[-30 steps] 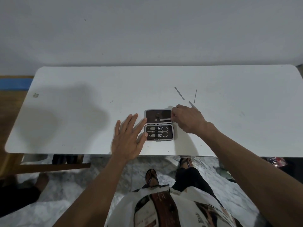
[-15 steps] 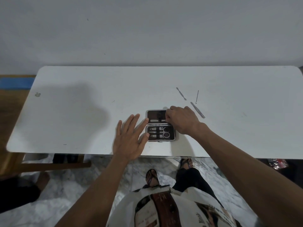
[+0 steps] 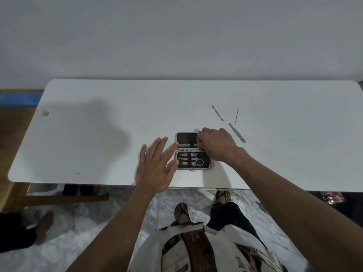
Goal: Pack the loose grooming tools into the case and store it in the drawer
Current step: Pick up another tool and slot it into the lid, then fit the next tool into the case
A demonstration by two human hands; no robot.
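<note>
A small grooming case (image 3: 186,141) lies open near the front edge of the white table (image 3: 98,134). Its lower half holds scissors (image 3: 196,160) and two clippers. My left hand (image 3: 157,165) is flat with fingers spread, its fingertips against the case's left edge. My right hand (image 3: 216,145) rests on the right part of the lid with fingers curled down; whatever is under them is hidden. Three loose metal tools lie to the right of the case: a thin spatula (image 3: 217,113), a fine pick (image 3: 236,116) and a flat file-like tool (image 3: 237,132).
A grey wall runs along the table's far edge. A wooden bench (image 3: 59,197) stands at the lower left, where another person's bare foot (image 3: 44,222) rests on the marble floor. My own sandalled feet are below the table's front edge.
My right hand has moved left from beside the flat tool onto the case lid, uncovering that tool. My left hand has stayed at the case's left edge.
</note>
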